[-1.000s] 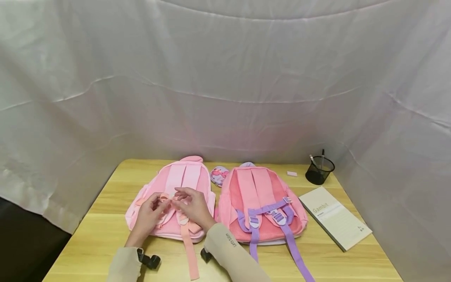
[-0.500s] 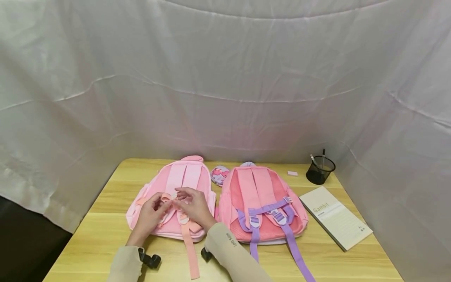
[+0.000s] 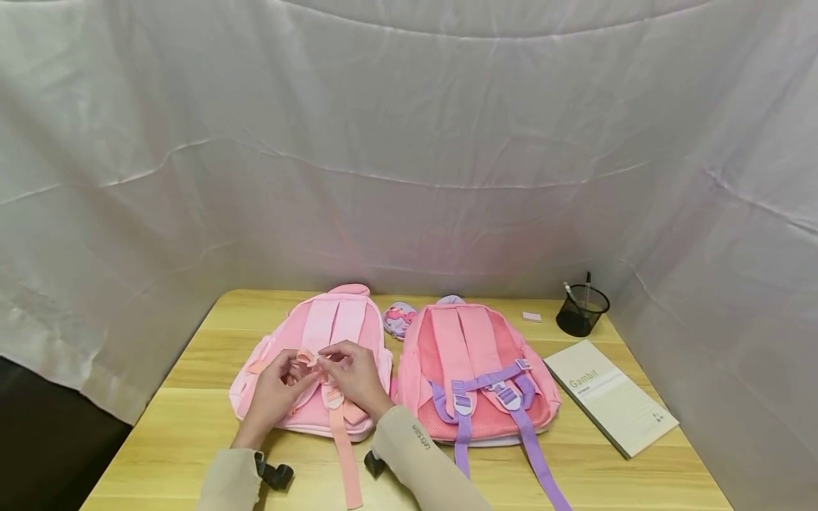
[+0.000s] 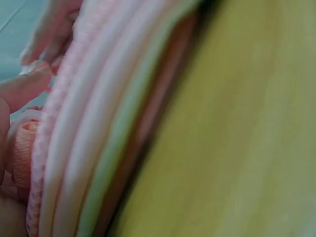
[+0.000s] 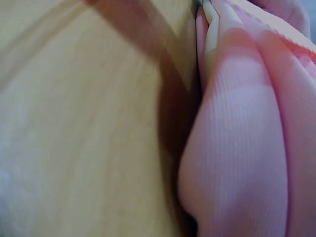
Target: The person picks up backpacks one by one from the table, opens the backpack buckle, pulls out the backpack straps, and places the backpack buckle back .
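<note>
In the head view a light pink backpack (image 3: 290, 341) lies on the table with its shoulder straps facing up. Over its lower half, both hands meet at an orange strap (image 3: 307, 357), which forms a small loop between them. My left hand (image 3: 276, 392) pinches the strap from the left. From the other side, my right hand (image 3: 356, 380) pinches a small whitish part at the strap's end. A second orange strap (image 3: 346, 454) hangs from a white buckle (image 3: 332, 396) onto the table. In the left wrist view, the backpack's edge (image 4: 84, 128) partly hides the fingers.
To the right lies a second pink backpack (image 3: 422, 369) with purple straps (image 3: 533, 454). A round printed pouch (image 3: 399, 321) sits between the bags. Farther right are an eraser (image 3: 532, 316), a black mesh pen cup (image 3: 576, 321) and a notebook (image 3: 610, 401). Grey curtains (image 3: 409, 156) enclose the table.
The orange loop now stands higher and shows more clearly between the hands. The fingers have shifted slightly on the strap; both backpacks stay in place.
</note>
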`<state>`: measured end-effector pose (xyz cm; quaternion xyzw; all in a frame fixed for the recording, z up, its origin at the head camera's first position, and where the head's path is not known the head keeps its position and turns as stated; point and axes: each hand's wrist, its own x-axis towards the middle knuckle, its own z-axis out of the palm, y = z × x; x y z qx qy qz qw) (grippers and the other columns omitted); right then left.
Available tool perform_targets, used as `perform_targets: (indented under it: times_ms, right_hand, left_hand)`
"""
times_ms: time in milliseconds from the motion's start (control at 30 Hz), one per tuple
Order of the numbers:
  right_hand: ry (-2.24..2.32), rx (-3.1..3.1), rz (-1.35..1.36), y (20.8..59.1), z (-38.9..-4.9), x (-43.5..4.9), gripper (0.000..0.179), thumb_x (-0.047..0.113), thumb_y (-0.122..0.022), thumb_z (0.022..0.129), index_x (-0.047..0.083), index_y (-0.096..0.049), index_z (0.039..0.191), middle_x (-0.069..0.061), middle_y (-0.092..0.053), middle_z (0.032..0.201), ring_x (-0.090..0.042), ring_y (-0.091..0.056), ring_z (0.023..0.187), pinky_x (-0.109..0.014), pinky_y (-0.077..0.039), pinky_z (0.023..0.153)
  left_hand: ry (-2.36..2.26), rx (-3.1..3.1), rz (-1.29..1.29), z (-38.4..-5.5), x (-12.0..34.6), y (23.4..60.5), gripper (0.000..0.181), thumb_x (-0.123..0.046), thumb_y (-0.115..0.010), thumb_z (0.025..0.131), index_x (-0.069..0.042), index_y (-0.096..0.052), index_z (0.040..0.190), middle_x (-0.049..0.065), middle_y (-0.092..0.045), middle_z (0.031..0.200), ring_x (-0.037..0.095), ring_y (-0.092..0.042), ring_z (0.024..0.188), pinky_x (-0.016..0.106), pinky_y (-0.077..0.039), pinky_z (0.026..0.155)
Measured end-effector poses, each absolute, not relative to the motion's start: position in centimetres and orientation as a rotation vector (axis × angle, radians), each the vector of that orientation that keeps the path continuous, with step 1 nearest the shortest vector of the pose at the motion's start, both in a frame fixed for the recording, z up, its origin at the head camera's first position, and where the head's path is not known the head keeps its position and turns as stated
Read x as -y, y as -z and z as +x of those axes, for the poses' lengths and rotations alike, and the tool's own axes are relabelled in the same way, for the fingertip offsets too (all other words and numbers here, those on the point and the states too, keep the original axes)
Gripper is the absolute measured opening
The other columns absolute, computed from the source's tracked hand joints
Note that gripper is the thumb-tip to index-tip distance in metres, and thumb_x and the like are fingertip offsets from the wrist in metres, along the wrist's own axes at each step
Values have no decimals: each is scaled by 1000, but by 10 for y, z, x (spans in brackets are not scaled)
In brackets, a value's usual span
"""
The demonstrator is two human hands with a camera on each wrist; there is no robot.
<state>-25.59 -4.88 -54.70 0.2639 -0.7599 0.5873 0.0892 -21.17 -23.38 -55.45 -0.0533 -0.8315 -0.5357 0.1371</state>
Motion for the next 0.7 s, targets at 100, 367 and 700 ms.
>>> perform_targets:
  times_ms: [100, 367, 700]
  right_hand:
    - [-1737, 2252, 754, 548, -256, 49, 13, 24, -77, 95, 16, -79, 104, 2, -78, 96, -2, -66, 85, -23, -55, 78]
    - [-1755, 2248, 728, 546, -255, 48, 13, 26, -77, 95, 17, -80, 103, 4, -78, 99, -4, -67, 91, -31, -56, 86]
    - [-1809, 2188, 668, 546, -256, 50, 11, 24, -78, 94, 15, -79, 101, 2, -78, 99, -9, -71, 99, -29, -54, 96]
  left_hand:
    - [1465, 2429, -146, -211, 231, 555, 19, -22, -85, 87, -16, -69, 97, 0, -65, 81, 8, -56, 70, 21, -47, 63]
    - [1472, 2419, -171, -209, 229, 553, 11, -15, -83, 88, -19, -73, 87, -2, -68, 78, 7, -57, 70, 21, -48, 64]
    - [1432, 2451, -181, -211, 228, 554, 12, -19, -85, 87, -21, -74, 83, -5, -66, 73, 7, -55, 67, 22, -46, 63]
